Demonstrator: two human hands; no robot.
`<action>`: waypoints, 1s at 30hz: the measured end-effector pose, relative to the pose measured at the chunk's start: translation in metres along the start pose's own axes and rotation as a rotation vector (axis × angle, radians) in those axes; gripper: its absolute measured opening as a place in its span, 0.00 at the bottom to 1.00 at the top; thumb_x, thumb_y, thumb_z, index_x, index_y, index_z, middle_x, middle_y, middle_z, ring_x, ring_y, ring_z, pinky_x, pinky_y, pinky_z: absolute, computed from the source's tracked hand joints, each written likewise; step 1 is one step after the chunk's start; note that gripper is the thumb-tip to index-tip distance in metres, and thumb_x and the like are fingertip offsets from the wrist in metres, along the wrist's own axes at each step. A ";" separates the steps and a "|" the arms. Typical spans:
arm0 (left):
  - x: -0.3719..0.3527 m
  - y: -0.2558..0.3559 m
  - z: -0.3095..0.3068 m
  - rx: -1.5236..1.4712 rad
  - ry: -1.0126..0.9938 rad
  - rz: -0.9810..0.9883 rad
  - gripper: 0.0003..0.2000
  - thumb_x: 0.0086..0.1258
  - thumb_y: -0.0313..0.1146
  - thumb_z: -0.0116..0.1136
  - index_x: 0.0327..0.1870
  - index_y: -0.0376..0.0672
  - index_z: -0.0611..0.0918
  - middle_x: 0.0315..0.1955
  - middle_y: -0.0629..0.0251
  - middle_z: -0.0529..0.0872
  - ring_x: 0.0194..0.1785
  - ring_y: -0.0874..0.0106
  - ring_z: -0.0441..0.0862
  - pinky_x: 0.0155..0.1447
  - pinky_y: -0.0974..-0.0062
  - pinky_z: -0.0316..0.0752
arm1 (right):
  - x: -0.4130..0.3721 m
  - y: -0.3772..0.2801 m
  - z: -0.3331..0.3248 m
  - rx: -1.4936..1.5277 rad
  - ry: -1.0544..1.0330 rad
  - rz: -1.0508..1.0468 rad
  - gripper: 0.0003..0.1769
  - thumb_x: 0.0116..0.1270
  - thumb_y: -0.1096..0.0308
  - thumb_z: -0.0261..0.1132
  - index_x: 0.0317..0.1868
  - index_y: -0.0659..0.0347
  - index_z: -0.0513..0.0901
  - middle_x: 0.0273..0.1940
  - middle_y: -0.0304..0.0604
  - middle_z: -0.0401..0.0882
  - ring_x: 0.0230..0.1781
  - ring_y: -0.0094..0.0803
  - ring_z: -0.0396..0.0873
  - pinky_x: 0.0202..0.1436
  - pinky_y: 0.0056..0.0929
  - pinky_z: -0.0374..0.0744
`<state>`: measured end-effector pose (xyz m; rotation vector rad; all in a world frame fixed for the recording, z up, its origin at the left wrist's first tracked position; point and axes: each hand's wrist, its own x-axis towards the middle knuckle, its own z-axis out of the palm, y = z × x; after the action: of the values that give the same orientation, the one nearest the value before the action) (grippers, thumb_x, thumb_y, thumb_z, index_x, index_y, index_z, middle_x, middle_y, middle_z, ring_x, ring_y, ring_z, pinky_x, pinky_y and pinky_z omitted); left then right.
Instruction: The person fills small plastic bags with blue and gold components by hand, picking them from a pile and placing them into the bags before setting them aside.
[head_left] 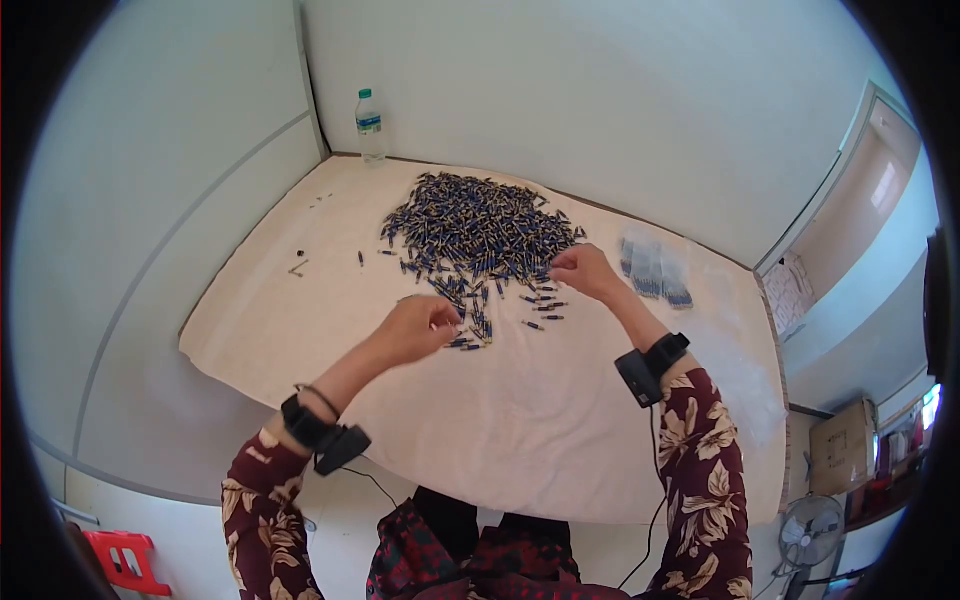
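Note:
A large heap of small blue-and-gold cylindrical pieces [470,220], shaped like plugs or connectors, lies on a cream cloth [520,420] that covers the table. Loose pieces spread from the heap's near side. My left hand [418,328] is over the near left of these loose pieces, its fingers curled together. At the heap's right edge is my right hand [588,272], with thumb and fingertips pinched. Whatever either hand holds, if anything, is too small or hidden to make out. A few loose pieces [545,318] lie between the hands.
Clear bags of similar pieces [655,272] lie at the right. A water bottle [369,125] stands at the back left corner. Tiny parts [298,262] rest on the left. Walls border the table behind and left. A fan [810,530] and red stool [127,560] are on the floor.

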<state>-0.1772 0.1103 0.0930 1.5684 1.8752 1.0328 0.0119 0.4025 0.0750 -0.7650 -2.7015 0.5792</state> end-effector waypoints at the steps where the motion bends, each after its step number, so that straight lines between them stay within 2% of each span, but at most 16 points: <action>1: 0.018 -0.007 -0.006 0.010 -0.002 0.002 0.09 0.58 0.32 0.63 0.36 0.37 0.83 0.26 0.60 0.85 0.29 0.70 0.81 0.37 0.73 0.77 | 0.009 -0.004 0.006 0.068 0.072 0.018 0.14 0.53 0.63 0.70 0.38 0.62 0.85 0.35 0.50 0.83 0.39 0.45 0.82 0.43 0.39 0.80; 3: 0.054 -0.023 -0.016 0.122 -0.036 -0.065 0.15 0.59 0.33 0.65 0.44 0.35 0.81 0.35 0.61 0.84 0.34 0.75 0.81 0.39 0.76 0.77 | 0.024 -0.006 0.016 0.207 0.212 0.057 0.19 0.56 0.61 0.69 0.46 0.62 0.84 0.41 0.51 0.84 0.44 0.44 0.81 0.48 0.39 0.79; 4: 0.072 -0.032 -0.018 0.131 -0.041 -0.066 0.15 0.59 0.33 0.65 0.44 0.35 0.81 0.35 0.61 0.84 0.34 0.75 0.81 0.39 0.76 0.77 | 0.032 0.004 0.022 0.216 0.217 0.060 0.19 0.56 0.61 0.69 0.46 0.62 0.84 0.41 0.51 0.84 0.44 0.44 0.81 0.48 0.39 0.79; 6: 0.105 -0.052 -0.021 0.223 0.051 -0.057 0.21 0.54 0.40 0.67 0.47 0.38 0.82 0.42 0.53 0.85 0.44 0.60 0.82 0.48 0.68 0.77 | 0.051 0.026 0.034 0.111 0.344 -0.006 0.25 0.58 0.58 0.68 0.53 0.62 0.80 0.47 0.53 0.82 0.50 0.46 0.79 0.55 0.39 0.76; 7: 0.119 -0.058 -0.023 0.229 0.049 -0.056 0.21 0.54 0.40 0.67 0.47 0.38 0.82 0.42 0.53 0.85 0.44 0.60 0.82 0.48 0.68 0.77 | 0.059 0.032 0.036 0.056 0.408 -0.039 0.27 0.60 0.57 0.67 0.57 0.62 0.77 0.50 0.54 0.81 0.53 0.47 0.78 0.58 0.40 0.74; 10: 0.161 -0.071 -0.023 0.344 0.169 -0.071 0.29 0.56 0.46 0.67 0.58 0.41 0.78 0.52 0.49 0.81 0.55 0.58 0.79 0.57 0.68 0.74 | 0.080 0.050 0.040 0.072 0.429 -0.035 0.30 0.63 0.53 0.64 0.61 0.60 0.74 0.54 0.55 0.78 0.57 0.47 0.75 0.62 0.40 0.71; 11: 0.173 -0.074 -0.022 0.349 0.167 -0.069 0.29 0.56 0.46 0.67 0.58 0.41 0.78 0.52 0.49 0.81 0.55 0.58 0.79 0.57 0.68 0.74 | 0.086 0.055 0.041 0.080 0.436 -0.035 0.31 0.65 0.51 0.62 0.63 0.59 0.73 0.57 0.56 0.76 0.60 0.48 0.73 0.65 0.40 0.69; 14: 0.204 -0.079 -0.017 0.376 0.105 -0.229 0.35 0.59 0.57 0.61 0.64 0.42 0.73 0.60 0.45 0.74 0.64 0.52 0.71 0.66 0.62 0.68 | 0.105 0.056 0.050 0.163 0.383 -0.053 0.33 0.65 0.46 0.59 0.64 0.57 0.72 0.58 0.56 0.75 0.61 0.49 0.72 0.65 0.41 0.69; 16: 0.224 -0.079 -0.015 0.427 0.091 -0.264 0.37 0.60 0.59 0.59 0.65 0.42 0.72 0.62 0.43 0.72 0.66 0.50 0.68 0.67 0.59 0.66 | 0.119 0.048 0.053 0.206 0.353 -0.065 0.34 0.66 0.43 0.58 0.65 0.56 0.71 0.59 0.57 0.74 0.61 0.50 0.71 0.66 0.42 0.69; 18: 0.238 -0.083 -0.012 0.520 0.055 -0.341 0.40 0.61 0.64 0.54 0.67 0.42 0.69 0.65 0.39 0.66 0.69 0.46 0.63 0.69 0.54 0.61 | 0.129 0.037 0.053 0.038 0.249 -0.007 0.35 0.65 0.39 0.57 0.64 0.55 0.73 0.59 0.57 0.73 0.61 0.52 0.71 0.65 0.44 0.70; 19: 0.243 -0.091 -0.009 0.518 0.049 -0.350 0.40 0.61 0.64 0.54 0.67 0.42 0.69 0.65 0.39 0.66 0.69 0.46 0.63 0.69 0.54 0.61 | 0.130 0.030 0.055 -0.045 0.191 0.024 0.36 0.64 0.37 0.56 0.63 0.55 0.74 0.60 0.58 0.72 0.61 0.52 0.71 0.64 0.44 0.70; 22: 0.256 -0.106 0.002 0.370 0.031 -0.309 0.40 0.63 0.65 0.50 0.69 0.44 0.67 0.67 0.34 0.59 0.70 0.42 0.58 0.70 0.49 0.59 | 0.126 0.009 0.055 -0.034 0.163 0.063 0.37 0.62 0.37 0.58 0.62 0.54 0.75 0.61 0.58 0.70 0.60 0.54 0.71 0.62 0.46 0.72; 24: 0.252 -0.099 0.012 0.333 0.063 -0.335 0.39 0.63 0.64 0.50 0.68 0.44 0.68 0.66 0.34 0.61 0.69 0.42 0.60 0.69 0.50 0.60 | 0.125 0.003 0.063 -0.022 0.147 0.083 0.37 0.61 0.36 0.59 0.62 0.54 0.76 0.62 0.58 0.70 0.60 0.54 0.71 0.60 0.47 0.73; 27: 0.243 -0.071 0.027 0.259 0.139 -0.369 0.36 0.64 0.63 0.51 0.66 0.44 0.70 0.63 0.34 0.65 0.66 0.42 0.64 0.68 0.53 0.62 | 0.124 0.002 0.074 0.007 0.284 0.098 0.32 0.60 0.42 0.61 0.57 0.57 0.79 0.54 0.57 0.77 0.53 0.51 0.77 0.54 0.44 0.78; 28: 0.240 -0.063 0.030 0.087 0.144 -0.409 0.34 0.65 0.61 0.51 0.63 0.42 0.71 0.61 0.37 0.67 0.64 0.45 0.66 0.66 0.53 0.64 | 0.123 0.000 0.077 0.011 0.284 0.099 0.32 0.60 0.42 0.61 0.57 0.57 0.79 0.54 0.57 0.77 0.53 0.51 0.77 0.54 0.44 0.78; 30: 0.234 -0.050 0.036 -0.261 0.154 -0.481 0.29 0.68 0.56 0.50 0.58 0.40 0.74 0.57 0.43 0.72 0.58 0.50 0.71 0.63 0.55 0.67 | 0.121 -0.008 0.079 0.191 0.326 0.116 0.26 0.58 0.47 0.63 0.50 0.57 0.83 0.45 0.55 0.81 0.46 0.49 0.79 0.51 0.40 0.78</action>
<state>-0.2332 0.3428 0.0554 0.8527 1.9858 1.1357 -0.1195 0.4390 0.0273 -0.8829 -2.2813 0.6635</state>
